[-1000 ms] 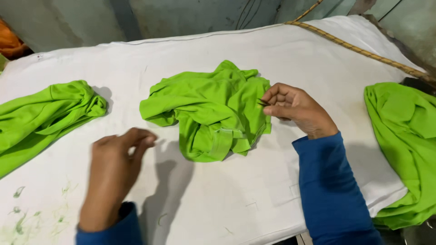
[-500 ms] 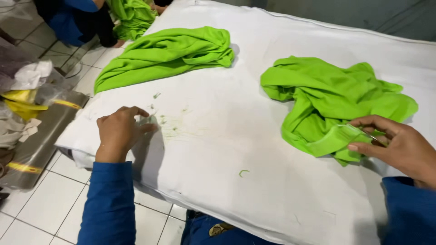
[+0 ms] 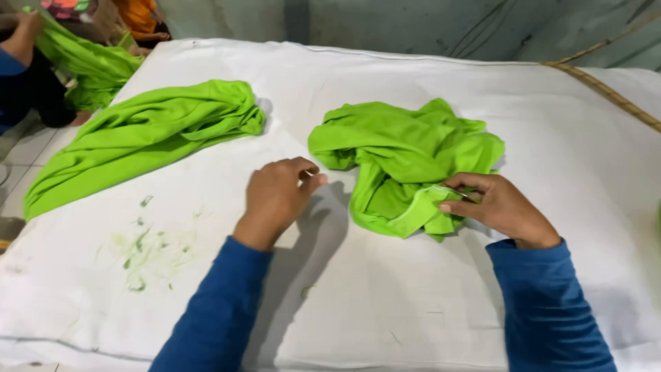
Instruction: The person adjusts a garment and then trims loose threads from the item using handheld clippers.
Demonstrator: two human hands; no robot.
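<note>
A crumpled bright green garment (image 3: 406, 151) lies in the middle of the white padded table (image 3: 385, 303). My right hand (image 3: 497, 208) pinches a folded edge of it at its lower right, with thumb and forefinger closed on the cloth; a thin light object may sit between the fingers, too small to tell. My left hand (image 3: 279, 196) hovers just left of the garment with its fingers curled together and nothing visible in them. Both arms wear blue sleeves.
A second green garment (image 3: 144, 134) lies stretched out at the table's left. Green thread scraps (image 3: 144, 248) speckle the cloth near the front left. A rope (image 3: 606, 89) crosses the far right corner. At the top left another person holds more green cloth (image 3: 76, 62).
My left hand has come away from the thread scraps near the table's left edge and now sits beside the crumpled garment. My right hand keeps its pinch on the garment's edge.
</note>
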